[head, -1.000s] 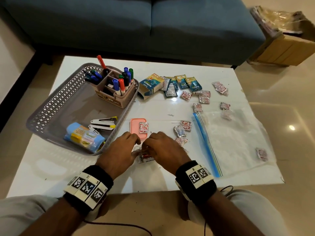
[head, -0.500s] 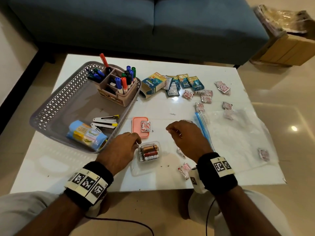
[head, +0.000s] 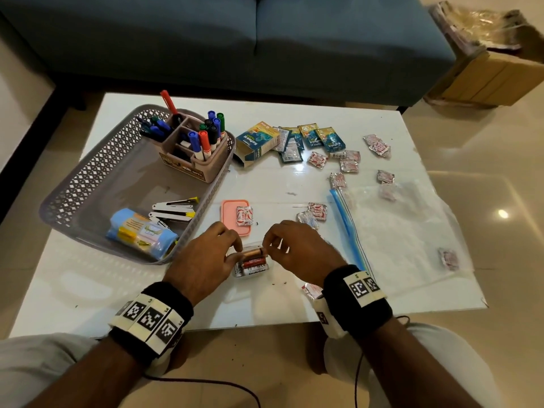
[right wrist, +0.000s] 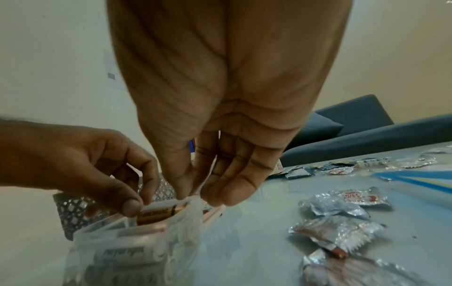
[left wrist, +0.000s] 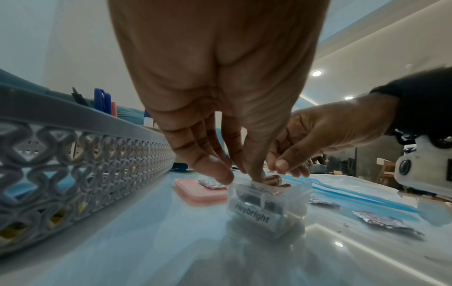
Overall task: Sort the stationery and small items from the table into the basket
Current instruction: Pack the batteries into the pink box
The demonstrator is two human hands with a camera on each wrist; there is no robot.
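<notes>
Head view: the right hand [head: 297,248], half a second ago away by the sachets, is back at the small clear plastic box of batteries [head: 250,262] on the white table [head: 88,290], beside the grey lattice basket [head: 88,178]; the left hand [head: 203,260] steadies it.

Left wrist view: left fingertips [left wrist: 220,174] pinch the box rim.

Right wrist view: right fingertips [right wrist: 181,191] pinch its far edge.

Filling continues, I judge; box not yet in basket.

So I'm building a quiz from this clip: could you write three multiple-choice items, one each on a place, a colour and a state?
1. Where does the pink lid lie?
A in the basket
B on the table
C on the sofa

2. What colour is the zip strip of the plastic bag?
A blue
B red
C green

3. How is the clear battery box?
A lidded
B in the basket
C open, both hands at it

Key: 1 B, it lies beside the basket; 2 A, the strip shows blue; 3 C, left hand and right hand pinch at it.
</notes>
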